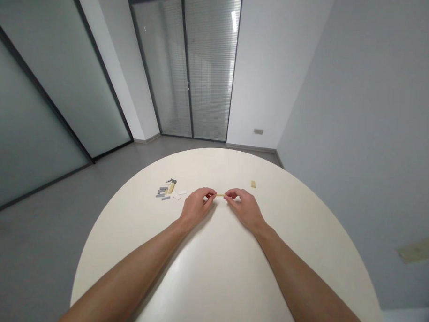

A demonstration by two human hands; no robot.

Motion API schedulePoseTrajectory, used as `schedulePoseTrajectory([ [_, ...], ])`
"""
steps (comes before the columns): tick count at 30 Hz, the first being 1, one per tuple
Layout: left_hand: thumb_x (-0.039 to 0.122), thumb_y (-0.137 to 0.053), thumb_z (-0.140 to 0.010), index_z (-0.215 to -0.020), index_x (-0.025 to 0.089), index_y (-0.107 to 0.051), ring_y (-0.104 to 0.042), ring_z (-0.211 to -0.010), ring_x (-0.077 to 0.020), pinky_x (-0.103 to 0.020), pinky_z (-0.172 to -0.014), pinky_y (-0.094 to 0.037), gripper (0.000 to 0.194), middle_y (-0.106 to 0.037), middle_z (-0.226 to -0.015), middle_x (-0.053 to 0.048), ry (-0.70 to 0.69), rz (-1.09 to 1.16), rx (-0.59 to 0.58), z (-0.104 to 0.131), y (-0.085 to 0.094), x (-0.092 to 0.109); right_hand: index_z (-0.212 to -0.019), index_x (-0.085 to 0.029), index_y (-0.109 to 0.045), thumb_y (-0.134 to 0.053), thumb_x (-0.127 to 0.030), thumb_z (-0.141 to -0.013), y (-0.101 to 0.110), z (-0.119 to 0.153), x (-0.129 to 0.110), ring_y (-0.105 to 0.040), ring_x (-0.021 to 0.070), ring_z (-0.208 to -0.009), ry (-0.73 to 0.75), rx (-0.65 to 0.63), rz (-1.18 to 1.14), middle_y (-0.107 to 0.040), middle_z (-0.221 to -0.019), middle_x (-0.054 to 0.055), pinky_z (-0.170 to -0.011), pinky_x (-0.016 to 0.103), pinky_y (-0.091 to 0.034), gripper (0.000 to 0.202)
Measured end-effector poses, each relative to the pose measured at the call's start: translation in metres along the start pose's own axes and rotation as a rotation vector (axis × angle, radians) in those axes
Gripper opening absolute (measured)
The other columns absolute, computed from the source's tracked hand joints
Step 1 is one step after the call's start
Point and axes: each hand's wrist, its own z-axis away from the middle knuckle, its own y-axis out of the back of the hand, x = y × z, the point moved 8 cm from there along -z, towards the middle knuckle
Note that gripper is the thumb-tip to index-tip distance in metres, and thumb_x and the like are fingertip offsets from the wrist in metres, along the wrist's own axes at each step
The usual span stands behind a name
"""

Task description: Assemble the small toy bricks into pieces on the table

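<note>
A thin tan strip [220, 195], which looks like a toy building-brick piece, spans the gap between my two hands just above the table. My left hand [200, 203] pinches its left end between thumb and fingers. On the other end, my right hand [245, 206] has the same kind of pinch. The ends of the strip are hidden by my fingertips. Beyond my right hand lies a flat tan piece [253, 184]. Left of my left hand is a loose group of small grey pieces [163, 191], a tan block [171, 188] and several white pieces [182, 192].
The round cream table [210, 269] reaches under both forearms, its curved edge falling off to the floor [50, 225] at the left. A grey wall [371, 115] runs along the right side. Glass doors with blinds [211, 62] stand behind the table.
</note>
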Motion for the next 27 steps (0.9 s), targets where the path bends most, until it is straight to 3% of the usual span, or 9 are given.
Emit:
schedulePoseTrajectory([
  [27,0.027,-0.057,-0.092,-0.102,0.025,-0.075,-0.068,-0.079,-0.0152,-0.027,-0.072,-0.055,0.021,-0.077,-0.099,-0.001,0.031,-0.037,0.007,0.0000,-0.0012,-0.0057,-0.096,-0.025,-0.072,-0.061,-0.029,-0.091,0.0019,0.0000,-0.0030,-0.064,0.0208,-0.087,0.006,0.016,0.004,-0.073,-0.090,0.003,-0.084,0.038,-0.049,0.013],
])
